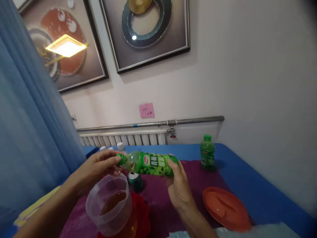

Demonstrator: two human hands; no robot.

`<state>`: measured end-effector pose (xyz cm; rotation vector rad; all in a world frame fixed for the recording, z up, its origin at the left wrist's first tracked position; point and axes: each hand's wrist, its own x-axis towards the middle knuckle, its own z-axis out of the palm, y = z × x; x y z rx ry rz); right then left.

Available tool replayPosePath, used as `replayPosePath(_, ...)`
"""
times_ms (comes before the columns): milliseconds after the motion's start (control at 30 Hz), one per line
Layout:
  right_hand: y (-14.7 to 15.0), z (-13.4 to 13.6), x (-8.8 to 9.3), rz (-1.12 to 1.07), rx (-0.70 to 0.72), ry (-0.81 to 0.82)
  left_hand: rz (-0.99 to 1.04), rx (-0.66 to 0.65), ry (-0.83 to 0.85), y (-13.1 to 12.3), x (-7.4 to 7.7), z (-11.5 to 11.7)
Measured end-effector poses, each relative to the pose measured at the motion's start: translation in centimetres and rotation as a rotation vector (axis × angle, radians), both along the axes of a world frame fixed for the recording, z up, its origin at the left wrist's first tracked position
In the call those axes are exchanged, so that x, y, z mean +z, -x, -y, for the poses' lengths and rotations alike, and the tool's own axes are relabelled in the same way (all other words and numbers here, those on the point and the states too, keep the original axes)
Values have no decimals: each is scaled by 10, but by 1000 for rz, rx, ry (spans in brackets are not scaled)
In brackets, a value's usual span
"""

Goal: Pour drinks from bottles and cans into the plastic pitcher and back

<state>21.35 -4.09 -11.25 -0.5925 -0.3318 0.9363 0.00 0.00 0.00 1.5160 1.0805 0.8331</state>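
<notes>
My right hand (179, 185) grips the base end of a green tea bottle (148, 163), which lies sideways in the air over the table. My left hand (100, 165) is closed around the bottle's green cap end. Just below the neck stands a clear plastic container (109, 203) with brown liquid in it. A small green can (135, 180) sits right behind the container.
A second green bottle (207, 157) stands upright at the back right on the blue table (260, 195). An orange lid (225, 208) lies at the right on the purple cloth (198, 180). White-capped bottles (120, 145) stand at the back near a radiator. A blue curtain hangs at left.
</notes>
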Motion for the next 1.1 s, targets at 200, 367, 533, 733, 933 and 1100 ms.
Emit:
replayPosePath(200, -16, -7, -6, -55, -8, -24, -269, -64, -183, -39, 19, -18)
replayPosePath(367, -36, -22, -32, 23, 23, 94, -414, -46, -336, -58, 27, -52)
replayPosePath(533, -56, -32, -54, 177, -201, 214, -814, 78, -465, -74, 28, -97)
replayPosePath(733, -65, -35, -57, 169, -172, 214, -1251, 78, -535, -97, 9, -139)
replayPosePath(933, -70, -37, -55, 158, -160, 214, -1426, 5, -559, -108, -7, -168)
replayPosePath(1100, -73, -40, -56, 152, -145, 203, -1492, -46, -543, -113, -26, -183)
